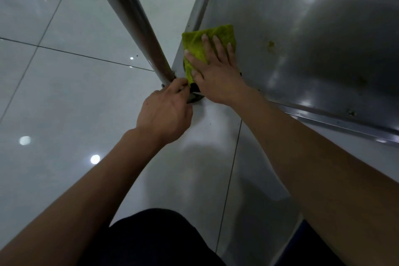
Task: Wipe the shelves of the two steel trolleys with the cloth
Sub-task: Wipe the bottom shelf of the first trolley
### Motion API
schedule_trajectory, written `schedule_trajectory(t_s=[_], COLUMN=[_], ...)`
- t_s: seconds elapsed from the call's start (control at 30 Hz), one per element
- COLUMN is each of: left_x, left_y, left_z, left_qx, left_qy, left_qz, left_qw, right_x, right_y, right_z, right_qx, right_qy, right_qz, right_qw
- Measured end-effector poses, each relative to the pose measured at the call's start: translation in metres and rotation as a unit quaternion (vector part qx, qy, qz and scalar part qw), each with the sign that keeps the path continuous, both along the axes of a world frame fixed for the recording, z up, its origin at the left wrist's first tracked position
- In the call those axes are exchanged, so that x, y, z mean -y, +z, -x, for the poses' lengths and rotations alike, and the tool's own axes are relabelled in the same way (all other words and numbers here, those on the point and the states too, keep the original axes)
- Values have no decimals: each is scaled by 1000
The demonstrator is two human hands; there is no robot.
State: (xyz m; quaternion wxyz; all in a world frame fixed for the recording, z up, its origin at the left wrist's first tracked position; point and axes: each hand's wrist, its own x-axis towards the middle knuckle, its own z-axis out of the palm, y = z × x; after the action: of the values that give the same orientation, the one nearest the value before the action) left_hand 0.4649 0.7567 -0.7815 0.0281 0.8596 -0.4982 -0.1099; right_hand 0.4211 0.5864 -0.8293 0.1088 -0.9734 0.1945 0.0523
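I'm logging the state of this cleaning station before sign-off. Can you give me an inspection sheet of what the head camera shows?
Surface: steel trolley shelf is reflective, with a yellowish stain to the right of the cloth and small specks near its front rim.
Job's things: green cloth lies flat at the shelf's near left corner, beside the trolley post.
Clutter: nothing seen.
Hands: right hand presses flat on the cloth with fingers spread; left hand is curled at the base of the post, at the cloth's near edge; what it grips is unclear.
Cables: nothing seen.
Surroundings: glossy tiled floor reflecting ceiling lights.
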Motion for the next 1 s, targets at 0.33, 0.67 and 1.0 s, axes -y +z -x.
schedule_trajectory(t_s=[0.33, 0.67, 1.0], left_x=[22, 89, 111], left_y=[14, 12, 5], left_z=[11, 58, 79], left_qx=[48, 34, 30], left_qy=[-71, -231, -195], left_qz=[-30, -49, -23], left_qw=[996, 971, 980], right_x=[-5, 56, 145], right_y=[8, 3, 11], right_z=[68, 198, 374], right_qx=[0, -20, -84], right_qy=[-58, -203, -352], right_qz=[25, 29, 60], right_qw=[998, 979, 930])
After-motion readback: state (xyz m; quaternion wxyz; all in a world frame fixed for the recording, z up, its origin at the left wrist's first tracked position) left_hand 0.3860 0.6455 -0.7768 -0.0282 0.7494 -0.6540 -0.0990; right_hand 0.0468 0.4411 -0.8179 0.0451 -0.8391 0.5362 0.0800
